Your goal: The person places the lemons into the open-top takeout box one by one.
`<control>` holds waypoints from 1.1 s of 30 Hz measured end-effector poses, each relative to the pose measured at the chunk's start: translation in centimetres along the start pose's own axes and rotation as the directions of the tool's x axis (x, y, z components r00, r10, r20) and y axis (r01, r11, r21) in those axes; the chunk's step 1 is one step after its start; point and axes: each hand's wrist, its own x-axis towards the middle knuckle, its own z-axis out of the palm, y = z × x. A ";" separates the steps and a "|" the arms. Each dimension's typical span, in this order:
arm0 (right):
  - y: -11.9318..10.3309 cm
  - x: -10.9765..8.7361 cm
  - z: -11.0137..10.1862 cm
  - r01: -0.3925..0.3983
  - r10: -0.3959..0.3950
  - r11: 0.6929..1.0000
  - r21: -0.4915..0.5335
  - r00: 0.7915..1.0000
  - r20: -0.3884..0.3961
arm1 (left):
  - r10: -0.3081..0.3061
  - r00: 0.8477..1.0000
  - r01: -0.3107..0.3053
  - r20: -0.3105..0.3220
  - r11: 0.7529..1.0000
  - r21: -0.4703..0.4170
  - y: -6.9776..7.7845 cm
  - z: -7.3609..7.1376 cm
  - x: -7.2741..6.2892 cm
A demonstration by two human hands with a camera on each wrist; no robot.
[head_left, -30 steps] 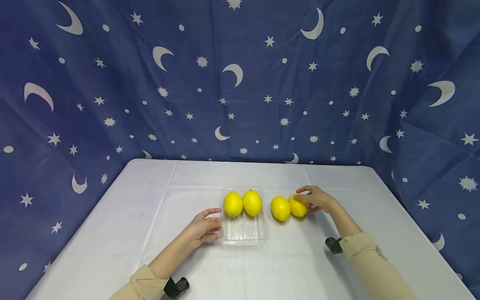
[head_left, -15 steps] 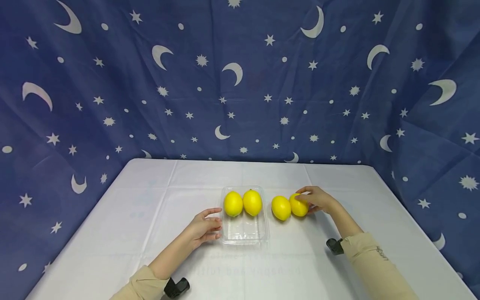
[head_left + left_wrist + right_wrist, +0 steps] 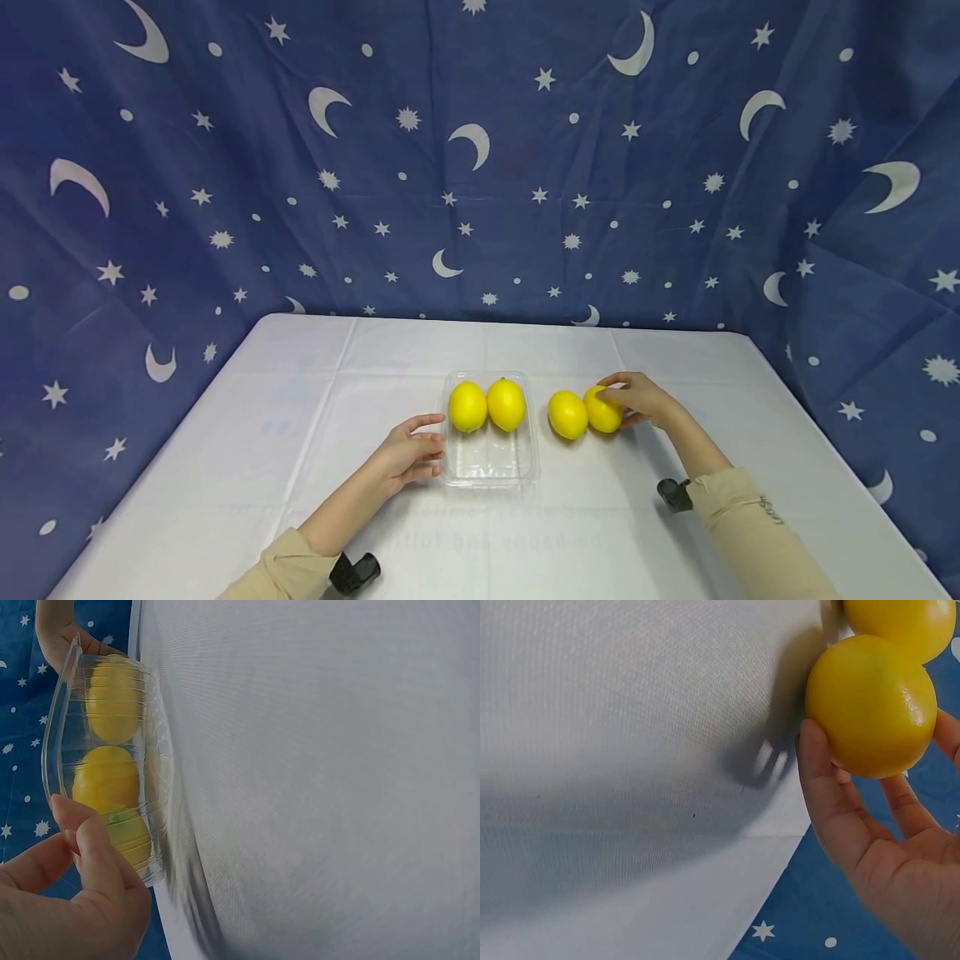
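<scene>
My right hand holds a yellow lemon, with fingers and thumb around its sides. Against that fruit lies another lemon, also visible in the right wrist view. Two more lemons, one on the left and one on the right, sit side by side in the far half of a clear plastic container. Spread, slightly bent fingers of my left hand touch the container's left edge. Through its ribbed wall, the left wrist view shows yellow fruit.
A white cloth covers the table. Behind it hangs a blue curtain with moons and stars. Each wrist carries a black camera, one near the left cuff and one near the right cuff.
The held lemon and the one touching it have shifted slightly right, away from the container, along with my right hand. My left hand and the container stay put.
</scene>
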 end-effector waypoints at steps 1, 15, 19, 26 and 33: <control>0.0 0.0 0.0 -0.001 0.001 1.000 -0.006 1.000 -0.001 | 0.001 1.000 -0.001 0.000 1.000 -0.001 0.0 0.0 0.0; 0.2 -0.4 -0.7 0.007 -0.008 0.999 -0.043 1.000 -0.014 | -0.002 1.000 0.002 -0.006 1.000 0.007 0.1 0.1 0.0; 0.2 -0.7 -0.7 0.008 -0.009 0.998 -0.055 1.000 -0.026 | 0.000 1.000 0.000 -0.007 1.000 0.005 0.1 0.2 0.0; 0.1 -1.5 -0.6 0.027 -0.031 0.997 -0.076 0.998 -0.046 | 0.003 1.000 -0.003 0.001 1.000 0.006 0.0 0.1 0.0; -0.1 -2.1 -0.4 0.056 -0.060 0.996 -0.064 0.997 -0.057 | 0.008 1.000 -0.008 0.007 1.000 -0.003 0.0 0.0 0.1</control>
